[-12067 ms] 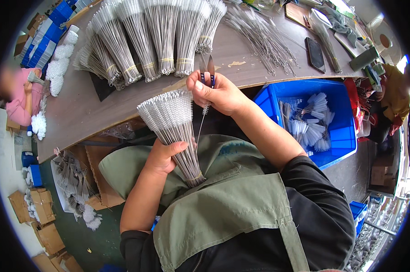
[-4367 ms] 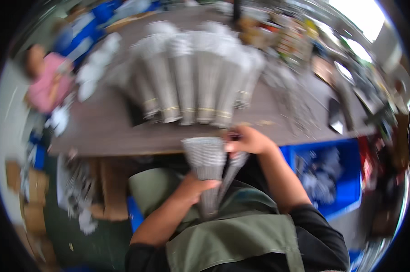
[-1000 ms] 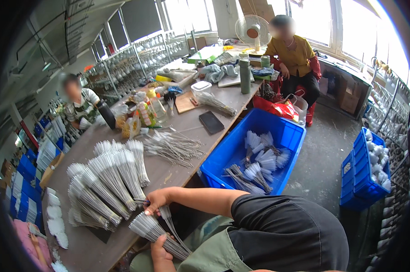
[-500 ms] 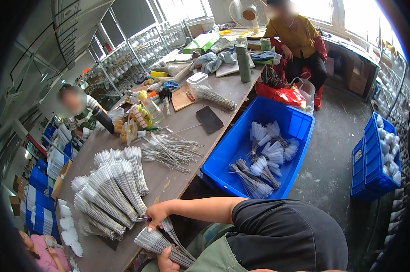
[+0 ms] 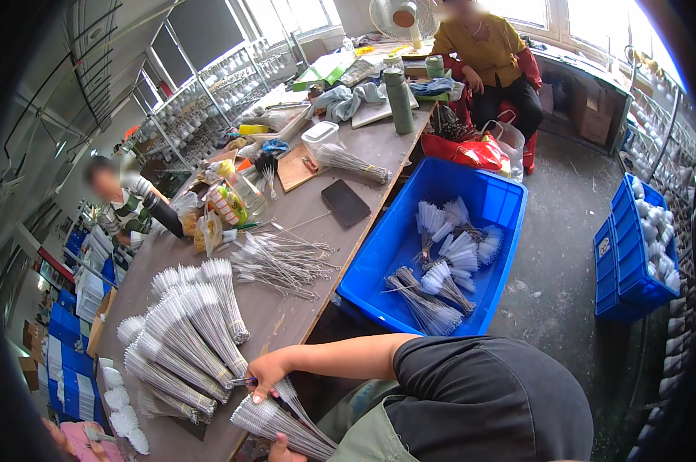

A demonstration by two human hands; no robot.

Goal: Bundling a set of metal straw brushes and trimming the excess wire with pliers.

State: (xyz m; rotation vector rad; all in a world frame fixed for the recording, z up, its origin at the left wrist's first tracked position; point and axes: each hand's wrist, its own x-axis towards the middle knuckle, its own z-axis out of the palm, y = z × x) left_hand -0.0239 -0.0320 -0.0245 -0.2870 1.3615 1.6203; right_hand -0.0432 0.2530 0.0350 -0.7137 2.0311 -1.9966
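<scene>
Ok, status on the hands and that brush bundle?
Right hand gripping the brush bundle top. Left hand under it, mostly hidden. Bundled brushes on the table alongside.

The right arm stretches out bare from a dark short sleeve, elbow slightly bent, forearm running leftward and low. Its right hand (image 5: 267, 375) is curled, fingers pointing down and pinched closed. The left hand (image 5: 280, 447) barely shows at the bottom edge, knuckles up, its grip hidden.
</scene>
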